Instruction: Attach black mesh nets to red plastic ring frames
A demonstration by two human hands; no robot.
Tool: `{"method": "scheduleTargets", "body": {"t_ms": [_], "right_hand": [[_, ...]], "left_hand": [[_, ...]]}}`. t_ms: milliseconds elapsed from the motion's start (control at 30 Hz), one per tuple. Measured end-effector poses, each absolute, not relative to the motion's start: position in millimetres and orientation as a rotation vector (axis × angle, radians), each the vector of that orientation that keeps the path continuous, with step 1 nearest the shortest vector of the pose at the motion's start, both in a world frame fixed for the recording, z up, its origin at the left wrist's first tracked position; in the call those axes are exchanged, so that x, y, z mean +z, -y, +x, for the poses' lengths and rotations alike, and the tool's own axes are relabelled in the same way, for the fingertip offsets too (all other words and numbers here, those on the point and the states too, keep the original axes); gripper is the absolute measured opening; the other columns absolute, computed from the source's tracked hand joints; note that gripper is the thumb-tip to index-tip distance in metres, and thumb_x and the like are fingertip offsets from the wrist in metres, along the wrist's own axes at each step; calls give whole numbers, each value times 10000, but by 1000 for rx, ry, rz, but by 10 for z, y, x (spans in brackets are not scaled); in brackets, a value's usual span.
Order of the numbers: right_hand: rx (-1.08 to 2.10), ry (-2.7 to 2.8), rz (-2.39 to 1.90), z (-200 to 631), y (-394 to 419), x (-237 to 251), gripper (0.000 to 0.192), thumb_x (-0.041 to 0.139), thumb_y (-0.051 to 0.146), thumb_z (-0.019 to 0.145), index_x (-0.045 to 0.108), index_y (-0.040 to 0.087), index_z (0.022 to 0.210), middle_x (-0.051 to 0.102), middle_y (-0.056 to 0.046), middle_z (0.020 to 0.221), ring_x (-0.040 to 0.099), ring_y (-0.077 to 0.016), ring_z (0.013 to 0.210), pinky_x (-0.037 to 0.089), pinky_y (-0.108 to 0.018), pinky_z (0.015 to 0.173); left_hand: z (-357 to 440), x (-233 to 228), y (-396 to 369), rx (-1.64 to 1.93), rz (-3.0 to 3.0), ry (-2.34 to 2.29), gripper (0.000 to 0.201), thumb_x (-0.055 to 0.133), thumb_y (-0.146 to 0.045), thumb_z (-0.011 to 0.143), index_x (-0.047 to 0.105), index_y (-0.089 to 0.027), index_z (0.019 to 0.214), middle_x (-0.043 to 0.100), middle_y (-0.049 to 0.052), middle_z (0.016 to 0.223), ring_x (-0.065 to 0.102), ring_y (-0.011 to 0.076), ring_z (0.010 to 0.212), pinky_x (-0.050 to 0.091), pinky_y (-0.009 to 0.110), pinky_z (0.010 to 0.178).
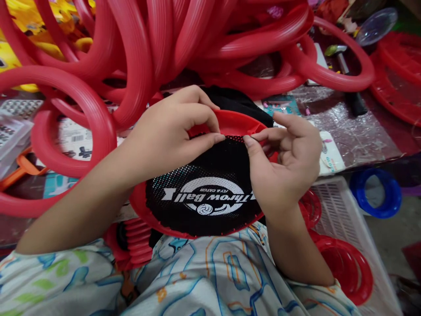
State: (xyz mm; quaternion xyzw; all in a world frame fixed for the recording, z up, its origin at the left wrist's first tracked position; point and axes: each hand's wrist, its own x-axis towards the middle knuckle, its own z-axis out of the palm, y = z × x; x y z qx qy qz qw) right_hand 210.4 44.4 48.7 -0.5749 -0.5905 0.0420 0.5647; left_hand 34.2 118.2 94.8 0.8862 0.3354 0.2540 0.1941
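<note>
1. My left hand pinches the far edge of the red ring, fingers closed on it.
2. My right hand pinches the black mesh just beside, at that same far edge.
3. The disc rests against my lap, tilted up toward me, both hands equally near.

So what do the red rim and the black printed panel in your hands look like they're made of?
Red rim: looks like moulded plastic, smooth with a slight sheen, holding its curve between the left hand and right hand. Black panel: seems a woven mesh fabric, matte, with fine holes showing as dots and a white printed logo; the fibre can't be told.
</note>
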Motion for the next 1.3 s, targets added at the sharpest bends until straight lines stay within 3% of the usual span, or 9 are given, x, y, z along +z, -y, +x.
{"method": "scheduleTargets", "body": {"t_ms": [200, 500, 733, 1000, 1300], "right_hand": [[92, 1414, -1407, 2118, -474, 455, 344, 595, 223, 892, 484, 278, 1213, 634, 38, 828, 583, -110, 664, 539, -307, 640], [133, 1375, -1372, 2112, -516, 486, 389, 673, 120, 818, 522, 261, 1149, 647, 63, 790, 595, -91, 656, 493, -265, 588], [381, 1281, -1410, 2159, -531, 572, 382, 701, 81, 768, 531, 236, 1073, 652, 79, 731, 622, -90, 652, 434, -232, 527], [427, 1298, -1432, 2178, -518, 573, 380, 718, 120, 758, 539, 256, 1064, 671, 87, 725, 579, -79, 578, 446, -247, 545], [384, 1285, -1439, 2191, -564, 574, 372, 720, 130, 755, 542, 240, 1063, 647, 67, 724, 656, -113, 694, 438, -234, 523]], "left_hand": [[366, 950, -1139, 712, 2526, -1032, 120, 543, -288, 871, 607, -212, 803, 606, 38, 979, 614, 232, 1029, 512, 422, 941], [388, 922, -1150, 703, 2555, -1087, 115, 522, -279, 884, 546, -199, 805, 607, 50, 1007, 620, 208, 981, 516, 413, 942], [403, 855, -1169, 741, 2513, -1097, 133, 556, -289, 851, 548, -209, 745, 620, 44, 970, 639, 230, 977, 520, 431, 932], [397, 841, -1172, 758, 2489, -1052, 109, 569, -257, 822, 568, -209, 725, 637, 38, 980, 636, 227, 999, 524, 393, 881], [395, 825, -1182, 785, 2507, -1089, 125, 573, -272, 838, 537, -216, 732, 628, 33, 911, 639, 206, 891, 526, 386, 828]]}}
